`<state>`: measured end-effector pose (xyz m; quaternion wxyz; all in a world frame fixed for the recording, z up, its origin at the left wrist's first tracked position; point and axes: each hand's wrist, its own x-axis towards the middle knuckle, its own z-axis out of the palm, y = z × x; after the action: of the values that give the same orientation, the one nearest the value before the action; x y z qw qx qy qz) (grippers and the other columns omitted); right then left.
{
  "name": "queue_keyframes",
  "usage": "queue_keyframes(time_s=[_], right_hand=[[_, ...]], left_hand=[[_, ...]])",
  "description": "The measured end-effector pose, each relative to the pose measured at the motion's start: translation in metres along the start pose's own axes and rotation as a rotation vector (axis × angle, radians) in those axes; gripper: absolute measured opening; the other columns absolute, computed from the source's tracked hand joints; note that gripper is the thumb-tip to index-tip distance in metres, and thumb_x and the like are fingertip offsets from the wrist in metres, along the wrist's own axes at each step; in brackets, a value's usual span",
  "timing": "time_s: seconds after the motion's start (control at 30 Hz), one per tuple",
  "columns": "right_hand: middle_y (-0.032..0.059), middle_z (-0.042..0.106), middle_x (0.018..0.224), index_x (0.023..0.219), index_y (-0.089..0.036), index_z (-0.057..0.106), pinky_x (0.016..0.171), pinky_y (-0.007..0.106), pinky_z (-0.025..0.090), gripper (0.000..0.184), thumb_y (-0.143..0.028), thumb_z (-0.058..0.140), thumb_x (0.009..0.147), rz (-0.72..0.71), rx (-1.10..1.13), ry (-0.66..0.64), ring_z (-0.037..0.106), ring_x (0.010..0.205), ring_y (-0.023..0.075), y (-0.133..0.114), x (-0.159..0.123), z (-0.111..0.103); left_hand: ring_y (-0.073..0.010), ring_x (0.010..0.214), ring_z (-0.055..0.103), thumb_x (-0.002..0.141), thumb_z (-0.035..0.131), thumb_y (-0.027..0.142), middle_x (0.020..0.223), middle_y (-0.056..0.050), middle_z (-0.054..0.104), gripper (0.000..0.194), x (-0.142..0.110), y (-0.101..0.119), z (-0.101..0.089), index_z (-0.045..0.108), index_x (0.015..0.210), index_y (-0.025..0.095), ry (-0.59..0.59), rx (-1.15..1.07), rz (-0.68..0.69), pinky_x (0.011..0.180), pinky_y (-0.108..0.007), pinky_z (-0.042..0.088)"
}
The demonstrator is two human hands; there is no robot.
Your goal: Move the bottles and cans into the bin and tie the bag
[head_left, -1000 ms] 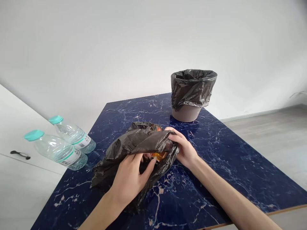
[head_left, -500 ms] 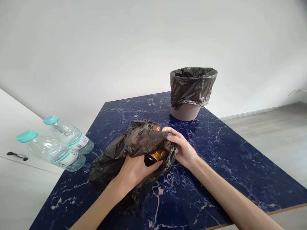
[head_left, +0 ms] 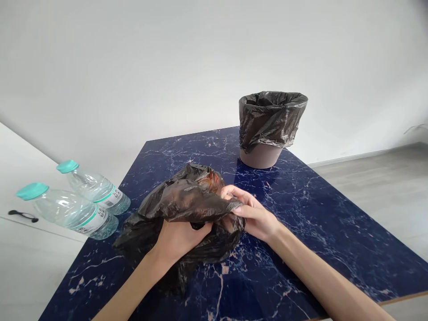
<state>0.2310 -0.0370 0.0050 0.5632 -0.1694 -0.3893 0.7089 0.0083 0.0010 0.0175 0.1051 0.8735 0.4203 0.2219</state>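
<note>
A crumpled black plastic bag (head_left: 194,200) lies on the table below me, its film thin enough to let an orange-red patch (head_left: 212,180) show through near the top. Into its mouth reaches my left hand (head_left: 177,238), thumb bent and the other fingers under the plastic. Whatever this hand grips is hidden by the film. At the bag's right side, my right hand (head_left: 256,216) pinches the edge of the mouth between thumb and fingers.
A grey-mauve bin (head_left: 261,157) lined with a black bag (head_left: 270,122) stands at the back right. Two clear bottles with turquoise caps, a nearer bottle (head_left: 67,209) and a farther bottle (head_left: 93,183), are at the left. The blue marbled table (head_left: 321,223) meets the wall.
My left hand has shifted a little left. The yellow-orange can that showed at the bag's mouth is now covered by plastic. My right hand still holds the bag's edge.
</note>
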Motion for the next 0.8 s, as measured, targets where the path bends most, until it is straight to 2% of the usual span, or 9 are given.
queue_keyframes(time_s=[0.1, 0.17, 0.3, 0.43, 0.53, 0.6, 0.67, 0.73, 0.8], right_hand=[[-0.0006, 0.067, 0.092, 0.108, -0.026, 0.075, 0.070, 0.025, 0.049, 0.036, -0.035, 0.094, 0.079, 0.046, -0.026, -0.117, 0.058, 0.072, 0.0126, 0.002, -0.001, 0.001], [-0.0001, 0.068, 0.095, 0.108, -0.026, 0.075, 0.074, 0.026, 0.051, 0.036, -0.034, 0.094, 0.078, 0.058, -0.042, -0.152, 0.060, 0.075, 0.0132, 0.002, 0.000, 0.001], [0.0012, 0.071, 0.098, 0.106, -0.026, 0.077, 0.077, 0.027, 0.054, 0.041, -0.038, 0.097, 0.072, 0.053, -0.083, -0.128, 0.063, 0.081, 0.0154, 0.002, 0.004, -0.001], [0.0037, 0.073, 0.107, 0.107, -0.027, 0.077, 0.083, 0.031, 0.056, 0.048, -0.045, 0.098, 0.068, 0.038, -0.117, -0.071, 0.066, 0.088, 0.0185, 0.000, 0.007, -0.006], [0.0058, 0.073, 0.111, 0.110, -0.027, 0.075, 0.088, 0.036, 0.057, 0.054, -0.067, 0.086, 0.075, -0.029, -0.134, 0.057, 0.067, 0.095, 0.0217, -0.006, 0.011, -0.013], [0.0046, 0.071, 0.108, 0.108, -0.028, 0.072, 0.085, 0.034, 0.056, 0.052, -0.074, 0.073, 0.084, -0.106, -0.167, 0.189, 0.065, 0.090, 0.0195, -0.009, 0.014, -0.019], [0.0026, 0.067, 0.106, 0.103, -0.028, 0.067, 0.077, 0.031, 0.053, 0.045, -0.071, 0.067, 0.089, -0.190, -0.235, 0.339, 0.059, 0.082, 0.0165, -0.010, 0.018, -0.026], [0.0016, 0.064, 0.104, 0.101, -0.027, 0.065, 0.070, 0.029, 0.048, 0.040, -0.064, 0.071, 0.089, -0.255, -0.338, 0.486, 0.054, 0.078, 0.0152, -0.007, 0.022, -0.033], [0.0020, 0.062, 0.105, 0.104, -0.026, 0.065, 0.072, 0.030, 0.046, 0.040, -0.059, 0.078, 0.086, -0.294, -0.468, 0.603, 0.053, 0.081, 0.0156, -0.001, 0.023, -0.037]], left_hand=[[-0.0362, 0.134, 0.067, 0.102, 0.057, 0.048, 0.122, -0.005, 0.080, 0.038, -0.001, 0.002, -0.003, 0.070, 0.134, 0.032, -0.038, -0.026, 0.035, 0.113, -0.054, 0.056], [-0.0347, 0.134, 0.066, 0.105, 0.050, 0.045, 0.123, -0.005, 0.080, 0.040, 0.001, 0.005, -0.006, 0.069, 0.139, 0.033, -0.022, -0.013, 0.067, 0.113, -0.052, 0.056], [-0.0354, 0.131, 0.068, 0.105, 0.051, 0.044, 0.122, -0.004, 0.081, 0.040, 0.007, 0.007, -0.006, 0.068, 0.141, 0.035, 0.074, 0.031, 0.099, 0.113, -0.052, 0.056], [-0.0371, 0.130, 0.069, 0.103, 0.058, 0.046, 0.125, -0.005, 0.080, 0.042, 0.004, -0.003, 0.005, 0.068, 0.142, 0.035, 0.079, 0.022, 0.081, 0.110, -0.053, 0.058], [-0.0410, 0.135, 0.066, 0.099, 0.063, 0.054, 0.132, -0.009, 0.078, 0.052, -0.001, -0.011, 0.013, 0.066, 0.145, 0.030, 0.075, 0.072, 0.035, 0.111, -0.055, 0.056], [-0.0435, 0.138, 0.064, 0.099, 0.063, 0.059, 0.134, -0.011, 0.076, 0.056, -0.003, -0.013, 0.012, 0.065, 0.146, 0.029, 0.077, 0.099, 0.011, 0.112, -0.058, 0.055], [-0.0450, 0.138, 0.064, 0.099, 0.063, 0.061, 0.133, -0.012, 0.077, 0.056, -0.004, -0.010, 0.006, 0.066, 0.144, 0.029, 0.085, 0.112, 0.018, 0.111, -0.060, 0.055], [-0.0452, 0.134, 0.066, 0.099, 0.063, 0.061, 0.131, -0.012, 0.077, 0.055, -0.007, -0.005, -0.004, 0.067, 0.143, 0.029, 0.088, 0.128, 0.033, 0.108, -0.060, 0.058], [-0.0440, 0.130, 0.069, 0.099, 0.063, 0.062, 0.130, -0.012, 0.077, 0.054, -0.016, 0.000, -0.017, 0.066, 0.144, 0.031, 0.081, 0.149, 0.032, 0.103, -0.058, 0.061]])
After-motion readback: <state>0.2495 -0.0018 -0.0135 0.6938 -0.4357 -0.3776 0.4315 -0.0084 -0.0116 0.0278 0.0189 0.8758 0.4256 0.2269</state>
